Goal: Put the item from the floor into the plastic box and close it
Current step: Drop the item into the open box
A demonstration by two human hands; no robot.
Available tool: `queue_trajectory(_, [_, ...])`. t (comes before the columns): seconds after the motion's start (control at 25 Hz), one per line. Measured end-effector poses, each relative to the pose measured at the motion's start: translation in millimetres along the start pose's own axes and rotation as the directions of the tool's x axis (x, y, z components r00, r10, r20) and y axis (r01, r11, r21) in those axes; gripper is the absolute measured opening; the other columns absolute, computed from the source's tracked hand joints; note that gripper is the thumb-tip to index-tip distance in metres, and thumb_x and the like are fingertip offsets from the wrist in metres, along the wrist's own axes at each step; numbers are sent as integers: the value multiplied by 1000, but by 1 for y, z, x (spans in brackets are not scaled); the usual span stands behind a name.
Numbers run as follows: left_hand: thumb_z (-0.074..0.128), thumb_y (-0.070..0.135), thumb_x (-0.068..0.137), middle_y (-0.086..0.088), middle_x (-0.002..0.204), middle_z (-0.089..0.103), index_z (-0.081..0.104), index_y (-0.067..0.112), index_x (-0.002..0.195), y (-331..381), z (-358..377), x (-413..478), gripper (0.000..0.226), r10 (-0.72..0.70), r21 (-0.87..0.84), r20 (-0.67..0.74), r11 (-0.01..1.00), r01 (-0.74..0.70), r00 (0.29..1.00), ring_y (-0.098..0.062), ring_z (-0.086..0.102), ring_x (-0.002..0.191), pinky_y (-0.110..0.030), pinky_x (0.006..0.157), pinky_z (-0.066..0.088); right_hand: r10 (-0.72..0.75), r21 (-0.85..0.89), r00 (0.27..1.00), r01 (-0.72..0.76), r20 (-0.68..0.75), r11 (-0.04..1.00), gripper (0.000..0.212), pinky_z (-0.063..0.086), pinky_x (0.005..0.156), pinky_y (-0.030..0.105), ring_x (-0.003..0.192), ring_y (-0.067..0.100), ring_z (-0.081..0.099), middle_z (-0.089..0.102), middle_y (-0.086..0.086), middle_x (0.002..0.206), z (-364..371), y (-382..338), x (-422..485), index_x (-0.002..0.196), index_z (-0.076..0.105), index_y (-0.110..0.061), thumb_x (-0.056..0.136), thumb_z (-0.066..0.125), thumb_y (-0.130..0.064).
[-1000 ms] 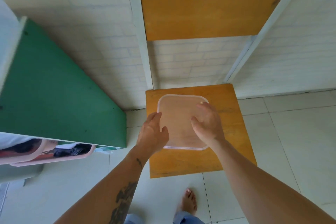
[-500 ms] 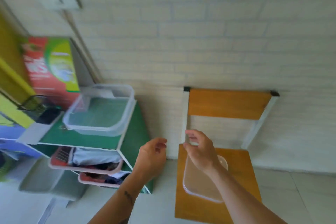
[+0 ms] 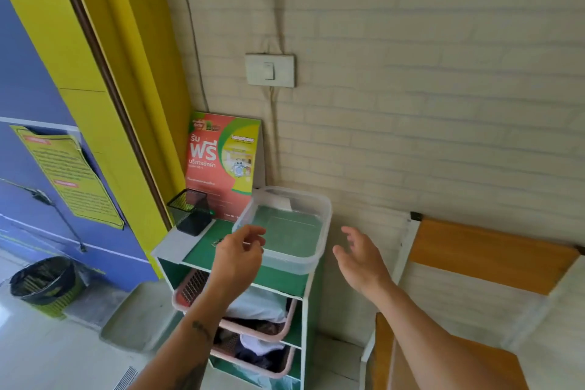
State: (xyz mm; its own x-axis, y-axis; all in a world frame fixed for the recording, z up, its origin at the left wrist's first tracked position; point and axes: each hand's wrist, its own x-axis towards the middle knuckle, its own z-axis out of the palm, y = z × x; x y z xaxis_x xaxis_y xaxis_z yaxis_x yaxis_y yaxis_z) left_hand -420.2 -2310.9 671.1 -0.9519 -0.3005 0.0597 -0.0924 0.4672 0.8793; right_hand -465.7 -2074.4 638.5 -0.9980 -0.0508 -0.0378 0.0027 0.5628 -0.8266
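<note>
Both hands, left (image 3: 239, 255) & right (image 3: 359, 258), empty w/ fingers loosely spread, reaching for open plastic box (image 3: 285, 229) on shelf (image 3: 177, 245); next: grip both sides.

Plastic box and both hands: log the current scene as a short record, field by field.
box: clear plastic box, open, no lid on it, looks empty
box location: on the green top of the shelf unit, near the wall
left hand: fingers curled, in front of the box's near-left rim; contact cannot be told
right hand: open, empty, apart from the box on its right
beside box: black mesh cup, red and green sign
below: pink baskets with clothes
right edge: wooden chair
</note>
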Motion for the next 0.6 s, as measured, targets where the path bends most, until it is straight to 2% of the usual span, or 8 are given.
queue_trajectory(0.24, [49, 4, 86, -2, 90, 71, 71, 24, 103, -77, -47, 95, 35, -4, 107, 32, 994, 1, 999, -18, 61, 62, -26, 55, 49, 28, -90, 979, -47, -200, 995, 46, 33, 107, 31, 134, 21, 43, 44, 5, 147, 56, -28, 25, 144, 39, -18, 100, 47, -24])
queue_trajectory(0.32, [48, 2, 87, -5, 103, 69, 71, 22, 108, -95, -51, 117, 37, -3, 143, 79, 990, -8, 997, -23, 65, 78, -35, 71, 57, 47, -109, 966, -77, -252, 991, 46, 33, 110, 33, 134, 20, 42, 43, 5, 147, 66, -35, 30, 144, 39, -16, 100, 46, -22])
queue_trajectory(0.4, [49, 1, 85, -7, 116, 64, 69, 20, 115, -113, -51, 134, 41, 27, 214, 147, 975, -58, 989, -26, 63, 101, -38, 93, 53, 47, -153, 956, -94, -288, 984, 44, 33, 111, 34, 134, 20, 43, 45, 4, 146, 75, -37, 34, 143, 41, -16, 100, 45, -20])
queue_trajectory(0.44, [52, 1, 84, -7, 122, 62, 68, 20, 118, -122, -50, 141, 42, 44, 256, 191, 962, -93, 981, -26, 60, 108, -38, 98, 49, 45, -180, 953, -103, -300, 978, 43, 33, 111, 34, 133, 20, 43, 45, 4, 145, 79, -37, 37, 142, 41, -16, 100, 45, -19])
queue_trajectory(0.52, [60, 3, 82, -8, 126, 58, 67, 19, 121, -136, -44, 149, 43, 79, 340, 254, 926, -165, 964, -30, 55, 115, -39, 104, 44, 39, -224, 950, -113, -309, 968, 41, 33, 111, 34, 133, 20, 42, 45, 4, 145, 84, -35, 43, 141, 42, -15, 100, 44, -17])
queue_trajectory(0.6, [64, 5, 79, -10, 122, 59, 68, 19, 120, -146, -39, 154, 44, 114, 418, 298, 877, -237, 948, -33, 54, 112, -43, 102, 45, 48, -259, 950, -132, -308, 957, 41, 32, 112, 34, 135, 20, 40, 43, 6, 148, 89, -32, 48, 141, 42, -14, 100, 42, -16])
